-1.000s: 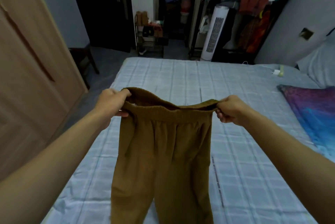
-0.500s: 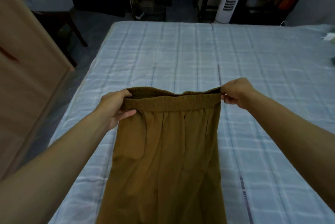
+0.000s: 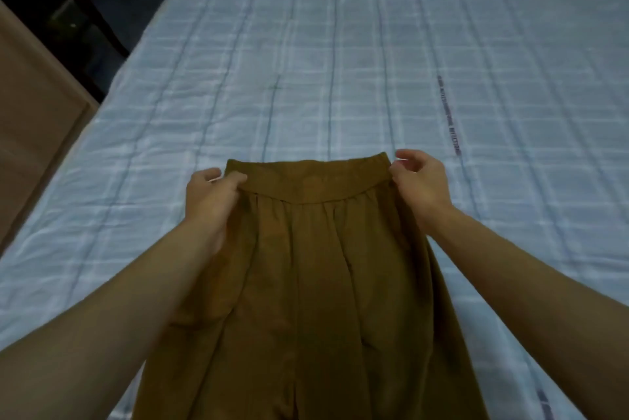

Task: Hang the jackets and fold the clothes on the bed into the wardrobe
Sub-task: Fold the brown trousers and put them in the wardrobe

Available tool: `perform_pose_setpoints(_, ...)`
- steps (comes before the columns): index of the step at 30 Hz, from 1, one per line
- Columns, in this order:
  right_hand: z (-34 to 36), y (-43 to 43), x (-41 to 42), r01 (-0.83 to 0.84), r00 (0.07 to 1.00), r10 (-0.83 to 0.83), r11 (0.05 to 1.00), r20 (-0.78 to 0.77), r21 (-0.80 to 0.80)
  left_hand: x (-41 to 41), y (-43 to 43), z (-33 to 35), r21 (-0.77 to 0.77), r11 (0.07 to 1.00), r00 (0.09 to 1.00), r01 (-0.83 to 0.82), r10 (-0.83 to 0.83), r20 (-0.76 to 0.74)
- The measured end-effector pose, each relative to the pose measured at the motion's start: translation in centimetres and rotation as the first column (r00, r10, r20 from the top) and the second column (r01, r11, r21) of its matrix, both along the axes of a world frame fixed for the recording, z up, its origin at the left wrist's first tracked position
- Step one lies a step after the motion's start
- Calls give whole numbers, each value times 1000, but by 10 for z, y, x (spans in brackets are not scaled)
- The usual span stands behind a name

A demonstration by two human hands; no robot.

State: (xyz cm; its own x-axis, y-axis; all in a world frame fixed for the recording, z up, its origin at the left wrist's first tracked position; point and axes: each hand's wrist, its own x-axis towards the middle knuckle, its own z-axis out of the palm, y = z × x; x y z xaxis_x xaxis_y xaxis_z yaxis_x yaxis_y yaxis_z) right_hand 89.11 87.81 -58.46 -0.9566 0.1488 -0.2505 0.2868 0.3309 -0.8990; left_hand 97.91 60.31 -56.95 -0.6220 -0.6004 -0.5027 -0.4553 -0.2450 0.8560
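Trousers (image 3: 306, 283) lie flat at the bed's (image 3: 340, 62) near edge; left hand (image 3: 211, 195) pinches the waistband (image 3: 306, 178); right hand (image 3: 422, 181) curls beside it, grip unclear.
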Motion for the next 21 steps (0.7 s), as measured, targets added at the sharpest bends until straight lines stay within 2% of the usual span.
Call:
perform_pose_setpoints(2, -5, -4, 11, -109, 991, 112, 993, -76, 45, 7, 5, -11, -171, 982, 996, 81, -87, -25)
perform_pose_setpoints(3, -7, -7, 17, -178, 975, 186, 981, -118, 78, 12, 8, -14, -297, 944, 986, 146, -164, -38)
perform_pose_setpoints(4, -10, -9, 21, -254, 949, 274, 958, -158, 134, 15, 11, -18, -456, 861, 962, 226, -272, -35)
perform_pose_setpoints(5, -13, -12, 25, -338, 906, 381, 914, -186, 225, 17, 12, -22, -627, 716, 918, 307, -397, -3)
perform_pose_setpoints(6, -19, -14, 28, -421, 847, 499, 839, -182, 344, 18, 12, -28, -772, 513, 857, 375, -510, 77)
perform_pose_setpoints(7, -26, -16, 30, -489, 781, 609, 734, -139, 472, 17, 12, -35, -855, 281, 784, 437, -584, 208)
perform_pose_setpoints(8, -35, -17, 32, -535, 722, 689, 609, -57, 585, 15, 9, -43, -865, 68, 711, 498, -603, 362)
perform_pose_setpoints(9, -44, -17, 33, -551, 682, 731, 490, 26, 675, 12, 5, -51, -821, -90, 641, 564, -579, 504)
perform_pose_setpoints(10, -56, -15, 34, -543, 663, 743, 394, 90, 742, 8, -1, -60, -750, -185, 575, 635, -535, 618)
perform_pose_setpoints(11, -66, -12, 32, -518, 658, 742, 324, 128, 791, 5, -6, -69, -687, -224, 525, 691, -498, 690)
perform_pose_setpoints(12, -75, -9, 29, -485, 665, 735, 287, 135, 826, 1, -12, -78, -645, -223, 492, 731, -483, 724)
perform_pose_setpoints(15, -92, -6, 14, -404, 709, 701, 311, 79, 860, -13, -21, -98, -634, -163, 491, 756, -499, 714)
perform_pose_setpoints(18, -95, -8, 5, -378, 724, 687, 321, 61, 868, -19, -23, -104, -641, -158, 504, 751, -490, 711)
perform_pose_setpoints(20, -90, -6, 8, -391, 710, 704, 392, 2, 833, -18, -21, -100, -633, -153, 494, 759, -499, 712)
perform_pose_setpoints(21, -86, -4, 10, -389, 723, 687, 489, -70, 781, -18, -20, -96, -627, -135, 491, 767, -505, 710)
